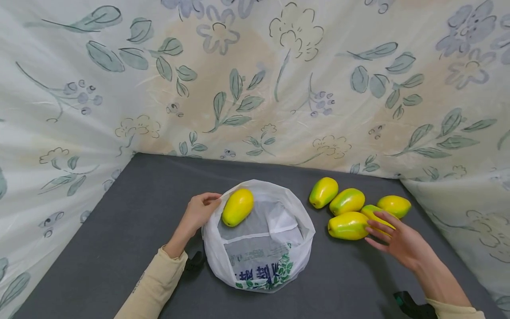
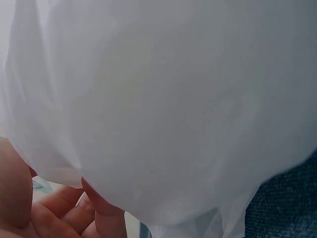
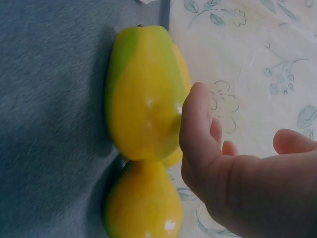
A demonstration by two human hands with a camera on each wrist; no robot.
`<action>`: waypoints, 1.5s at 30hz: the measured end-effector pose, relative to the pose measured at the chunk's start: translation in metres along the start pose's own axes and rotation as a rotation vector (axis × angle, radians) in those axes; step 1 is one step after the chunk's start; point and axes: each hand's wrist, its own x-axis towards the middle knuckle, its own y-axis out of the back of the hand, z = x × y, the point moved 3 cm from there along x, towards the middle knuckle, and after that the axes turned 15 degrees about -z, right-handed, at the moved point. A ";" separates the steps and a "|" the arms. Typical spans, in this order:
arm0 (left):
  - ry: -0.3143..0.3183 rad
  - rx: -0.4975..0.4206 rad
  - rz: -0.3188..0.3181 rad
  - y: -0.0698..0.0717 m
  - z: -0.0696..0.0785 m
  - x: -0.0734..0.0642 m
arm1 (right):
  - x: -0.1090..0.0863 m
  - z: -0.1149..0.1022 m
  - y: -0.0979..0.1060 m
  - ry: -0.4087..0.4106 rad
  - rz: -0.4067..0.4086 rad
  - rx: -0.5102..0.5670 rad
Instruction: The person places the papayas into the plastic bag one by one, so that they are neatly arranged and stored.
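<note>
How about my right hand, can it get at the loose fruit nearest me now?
Probably yes: your right hand looks empty, its fingers beside that fruit, and nothing seems to stand between them. Other fruits lie behind it, but its near side looks free.

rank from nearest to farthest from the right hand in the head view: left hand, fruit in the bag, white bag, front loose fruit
1. Front loose fruit: just left of the right hand.
2. White bag: farther left, near the middle.
3. Fruit in the bag: toward the bag's left side.
4. Left hand: leftmost, pinching the bag's left rim.
</note>
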 end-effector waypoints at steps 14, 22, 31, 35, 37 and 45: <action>-0.001 0.003 0.002 -0.001 -0.001 0.000 | -0.011 0.014 0.021 -0.051 0.058 -0.014; 0.001 0.015 0.002 -0.001 0.000 0.000 | -0.007 0.027 0.019 -0.085 0.126 -0.002; 0.006 0.016 -0.002 -0.002 -0.001 0.000 | 0.004 0.035 0.012 -0.086 0.168 -0.003; 0.002 0.012 -0.004 -0.002 0.000 -0.001 | 0.009 0.035 0.007 -0.084 0.173 -0.003; 0.003 0.012 -0.005 -0.002 0.001 -0.001 | 0.012 0.034 0.004 -0.081 0.172 -0.001; 0.003 0.003 -0.003 -0.002 0.001 -0.001 | 0.023 0.033 -0.010 -0.060 0.195 -0.007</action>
